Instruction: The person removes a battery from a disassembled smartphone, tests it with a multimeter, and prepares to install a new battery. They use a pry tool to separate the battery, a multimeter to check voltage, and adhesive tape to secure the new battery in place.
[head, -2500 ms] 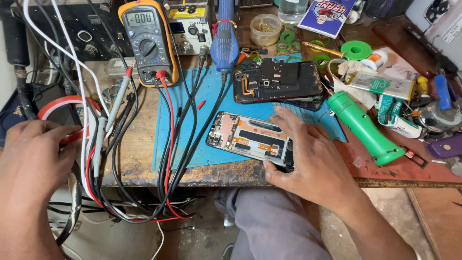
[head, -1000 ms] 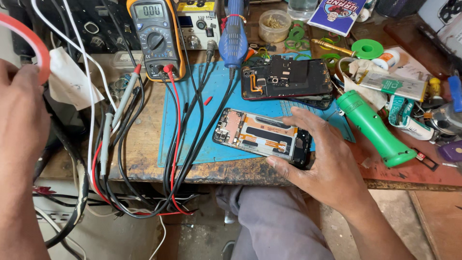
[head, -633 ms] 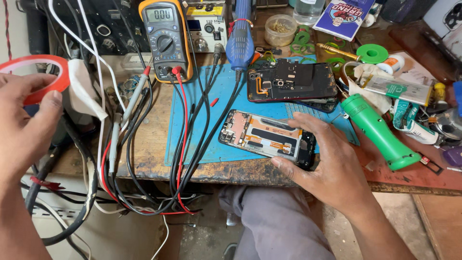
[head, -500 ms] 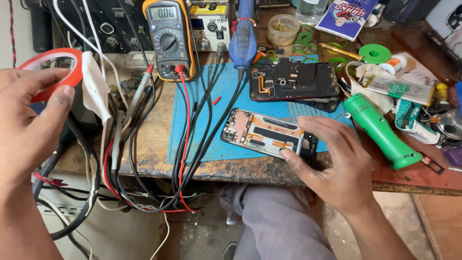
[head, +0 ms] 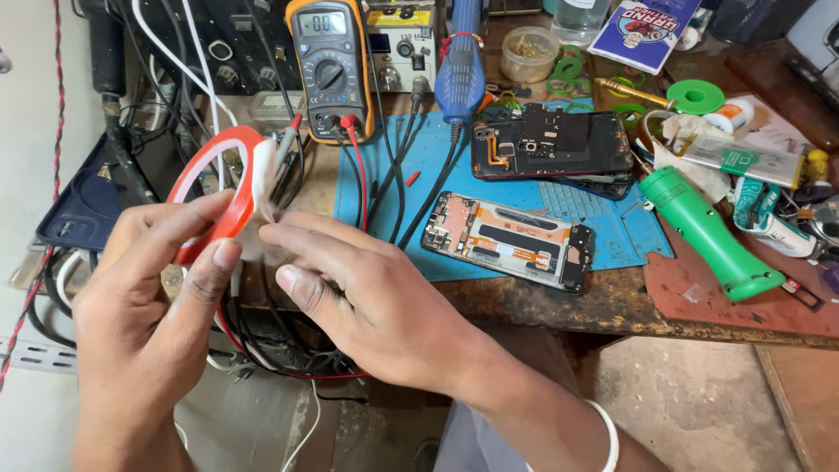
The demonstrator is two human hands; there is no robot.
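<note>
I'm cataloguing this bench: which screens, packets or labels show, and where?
Multimeter: top centre, upright, yellow-edged grey body, small grey screen.
Printed packet: top right, flat blue rectangle with a red and white design.
Flat battery: right side, silver bar with a green label.
Bench meter: behind the multimeter, pale box, yellow label.
</note>
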